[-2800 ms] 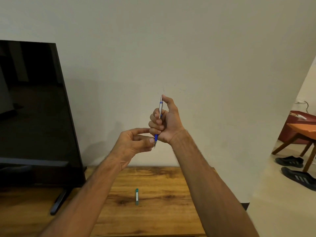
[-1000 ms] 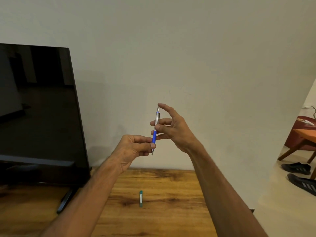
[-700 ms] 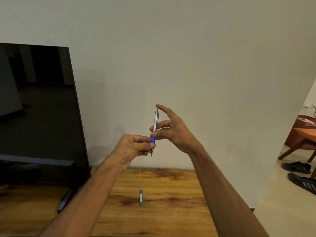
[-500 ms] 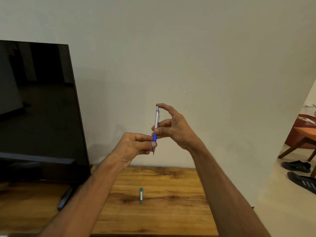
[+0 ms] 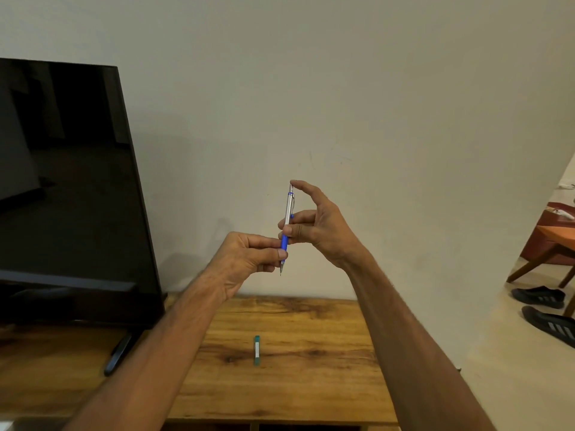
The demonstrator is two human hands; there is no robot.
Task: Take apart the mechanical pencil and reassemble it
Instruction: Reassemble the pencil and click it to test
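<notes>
You hold the slim silver-and-blue mechanical pencil (image 5: 287, 227) nearly upright in mid-air, well above the brown wooden counter (image 5: 311, 377), its tip pointing down and its cap end up. Your left hand (image 5: 245, 262) is curled closed, and its thumb and fingers (image 5: 281, 253) pinch the blue grip section just above the metal tip. Your right hand (image 5: 320, 225) is half open: its thumb and 1 finger close on the barrel just above your left hand, while its index finger arches up and over so that the fingertip rests against the cap end of the pencil. The other fingers of your right hand sit behind the barrel, and you cannot tell how firmly they press on it. Directly below the pencil, a small green stick-shaped container with a white label (image 5: 257, 350) lies flat on the counter, apart from both of your forearms. To the left of the pencil, a large black flat screen (image 5: 68, 188) stands on the counter, leaning back toward the wall. Far to the right of the pencil, a pair of dark shoes with pale stripes (image 5: 547, 309) lies on the floor beside wooden furniture legs.
</notes>
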